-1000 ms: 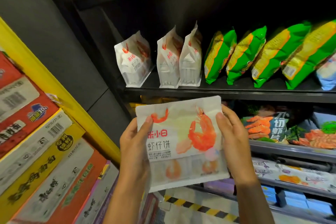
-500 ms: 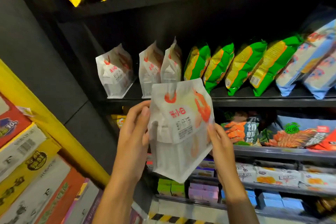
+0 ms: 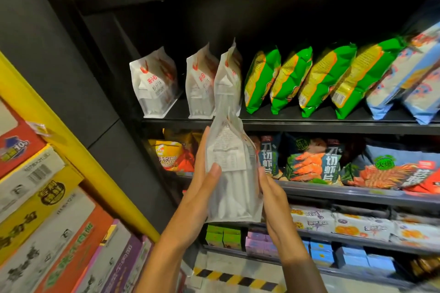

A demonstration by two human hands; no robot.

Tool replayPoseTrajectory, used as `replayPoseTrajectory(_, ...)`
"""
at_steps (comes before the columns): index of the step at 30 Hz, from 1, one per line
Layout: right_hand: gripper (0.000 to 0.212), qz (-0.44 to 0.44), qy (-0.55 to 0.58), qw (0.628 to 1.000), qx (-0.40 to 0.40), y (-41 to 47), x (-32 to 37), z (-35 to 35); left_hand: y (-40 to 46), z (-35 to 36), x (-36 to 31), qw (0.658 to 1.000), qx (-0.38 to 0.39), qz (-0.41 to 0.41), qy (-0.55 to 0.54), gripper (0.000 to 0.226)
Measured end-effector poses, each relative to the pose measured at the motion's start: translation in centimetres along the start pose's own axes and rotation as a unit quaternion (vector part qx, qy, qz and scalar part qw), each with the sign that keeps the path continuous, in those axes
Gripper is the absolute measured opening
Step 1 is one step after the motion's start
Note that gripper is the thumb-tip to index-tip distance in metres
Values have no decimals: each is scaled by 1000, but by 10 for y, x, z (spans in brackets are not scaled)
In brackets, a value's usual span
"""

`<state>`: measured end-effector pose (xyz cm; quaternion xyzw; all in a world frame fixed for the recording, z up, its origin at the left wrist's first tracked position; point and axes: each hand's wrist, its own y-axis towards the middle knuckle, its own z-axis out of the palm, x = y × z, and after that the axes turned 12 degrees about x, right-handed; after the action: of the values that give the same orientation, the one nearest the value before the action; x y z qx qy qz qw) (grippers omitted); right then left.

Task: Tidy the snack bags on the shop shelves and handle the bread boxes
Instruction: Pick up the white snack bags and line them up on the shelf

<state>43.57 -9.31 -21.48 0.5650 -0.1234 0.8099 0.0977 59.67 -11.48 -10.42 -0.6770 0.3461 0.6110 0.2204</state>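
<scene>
White and papery, the snack bag (image 3: 232,173) is standing upright between both palms, below the shelf edge (image 3: 309,125). The left hand (image 3: 204,188) is cupping its side at nine o'clock, thumb lying across the printed panel; the right hand (image 3: 273,197) is pressing in from three o'clock. Three matching white bags (image 3: 154,83) are sitting at twelve o'clock, green bags (image 3: 290,78) beside them.
</scene>
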Motion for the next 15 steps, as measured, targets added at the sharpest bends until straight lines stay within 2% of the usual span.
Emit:
replayPoseTrajectory(6,30,-5,16,1000,-7,-21,-8,-6,-11,11,-1,1000,-2,-14,18,76)
replayPoseTrajectory(11,31,6,13,1000,-16,-28,-7,-11,-14,11,7,990,-88,-27,104,79)
replayPoseTrajectory(15,32,-25,40,994,-100,-31,-7,-6,-19,5,14,980,-129,-54,139,86)
